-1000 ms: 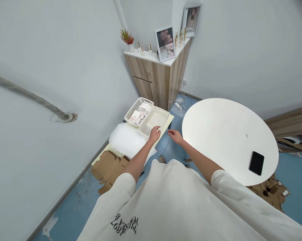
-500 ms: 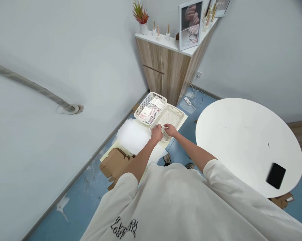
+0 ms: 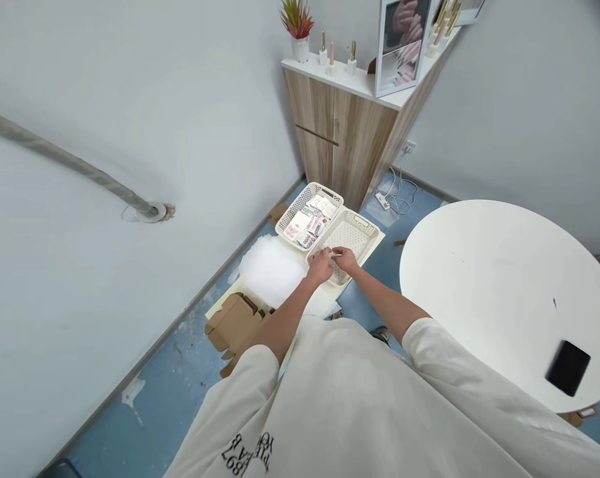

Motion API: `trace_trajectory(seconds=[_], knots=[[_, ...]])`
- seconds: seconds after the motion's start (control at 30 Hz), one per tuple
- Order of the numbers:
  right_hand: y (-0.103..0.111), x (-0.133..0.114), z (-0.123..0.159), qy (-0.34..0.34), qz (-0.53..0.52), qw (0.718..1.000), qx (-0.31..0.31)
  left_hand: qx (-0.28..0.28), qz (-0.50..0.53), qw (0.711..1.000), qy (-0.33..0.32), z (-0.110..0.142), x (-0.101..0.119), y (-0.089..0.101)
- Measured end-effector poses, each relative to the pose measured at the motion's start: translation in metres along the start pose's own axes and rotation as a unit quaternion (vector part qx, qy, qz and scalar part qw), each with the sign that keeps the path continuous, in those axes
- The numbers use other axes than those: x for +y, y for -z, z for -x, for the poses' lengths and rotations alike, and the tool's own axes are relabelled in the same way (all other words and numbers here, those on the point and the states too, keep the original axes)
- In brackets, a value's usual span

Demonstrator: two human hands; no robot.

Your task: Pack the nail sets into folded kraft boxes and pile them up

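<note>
My left hand [image 3: 320, 266] and my right hand [image 3: 345, 259] meet over the near end of a cream plastic basket [image 3: 350, 234]. Both have their fingers pinched together around something small and pale, too small to name. The basket's perforated bottom shows beyond my fingers. Beside it on the left, a second white basket [image 3: 285, 230] holds several printed packets and cards [image 3: 310, 221]. Just left of my left hand lies a heap of white, soft-looking packing sheets [image 3: 270, 271].
A flattened brown cardboard box [image 3: 236, 322] lies at the near left. On the right stands a round white table [image 3: 489, 265] with a black tablet-like object [image 3: 568, 368]. Behind the baskets is a wooden cabinet [image 3: 350, 133]; a power strip [image 3: 382, 201] with cables lies on the floor.
My hands have come together, the right fingers now meeting the left ones. The whole view has shifted slightly; baskets and packing sheets stay in place.
</note>
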State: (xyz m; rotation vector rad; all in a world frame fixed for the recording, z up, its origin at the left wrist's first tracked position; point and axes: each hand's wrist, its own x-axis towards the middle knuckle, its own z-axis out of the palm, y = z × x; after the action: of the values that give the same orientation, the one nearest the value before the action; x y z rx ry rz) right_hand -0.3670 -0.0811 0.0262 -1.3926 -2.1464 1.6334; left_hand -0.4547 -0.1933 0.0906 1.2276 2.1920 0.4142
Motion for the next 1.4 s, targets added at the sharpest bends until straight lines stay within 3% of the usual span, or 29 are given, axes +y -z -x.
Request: trace_trajectory(seconds=[0.27,0.4,0.53,0.7,0.9,1.03,1.4], knots=[[0.009,-0.007,0.007,0.019,0.065,0.995,0.07,0.018,0.048,0.998,-0.044,-0.001,-0.004,-0.005],[0.021,-0.012,0.012,0.03,0.058,0.995,0.082,0.08,0.1,0.989,-0.068,0.001,-0.003,-0.006],[0.04,-0.019,0.02,0.039,0.029,0.994,0.099,0.145,0.154,0.976,-0.05,-0.006,0.002,-0.008],[0.075,-0.016,0.04,0.061,-0.007,0.99,0.127,0.133,0.203,0.969,-0.041,-0.019,0.025,-0.018],[0.138,0.017,0.076,0.071,-0.044,0.98,0.18,0.097,0.182,0.974,-0.09,-0.023,0.094,-0.035],[0.185,0.053,0.107,0.057,-0.058,0.971,0.224,0.044,0.154,0.981,-0.108,-0.019,0.15,-0.06],[0.32,0.188,0.209,-0.05,-0.093,0.954,0.281,-0.083,0.139,0.97,-0.182,-0.004,0.299,-0.198]])
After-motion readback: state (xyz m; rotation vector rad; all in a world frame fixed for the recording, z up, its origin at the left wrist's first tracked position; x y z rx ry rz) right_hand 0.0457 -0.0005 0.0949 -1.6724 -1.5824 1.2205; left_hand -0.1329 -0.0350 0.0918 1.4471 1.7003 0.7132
